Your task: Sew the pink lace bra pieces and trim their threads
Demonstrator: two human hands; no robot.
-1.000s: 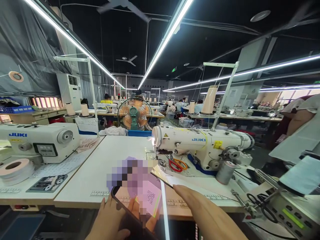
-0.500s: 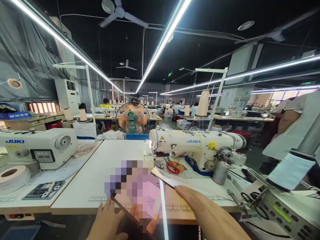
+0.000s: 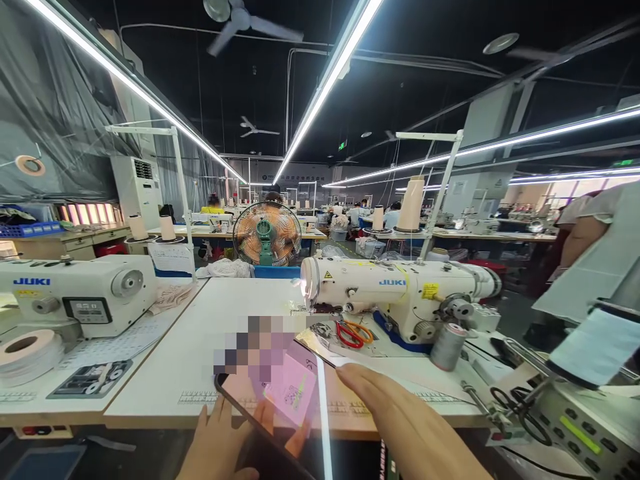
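A glossy dark-edged panel (image 3: 300, 427) like a tablet is tilted in front of me at the bottom centre. Its surface shows a pink square with marks, fingers and a bright white streak; its upper left part is pixelated. My left hand (image 3: 215, 437) grips the panel's left edge, with the thumb low down by the frame's bottom. Along the right edge lies my right hand (image 3: 400, 417), its fingers together and holding that side. Just beyond the panel, red and orange-handled tools (image 3: 354, 333) lie beneath the white JUKI sewing machine (image 3: 370, 283).
Another JUKI machine (image 3: 80, 293) and a white tape roll (image 3: 30, 357) are at left. A grey thread cone (image 3: 449, 347) and a control box (image 3: 585, 427) stand at right. Behind the table is a fan (image 3: 267, 233); a person's arm (image 3: 585, 237) shows at far right.
The panel has shifted slightly left, with its pink square now turned more toward view. My right hand has moved a little left with the panel's edge. The scene on the right sits slightly further right.
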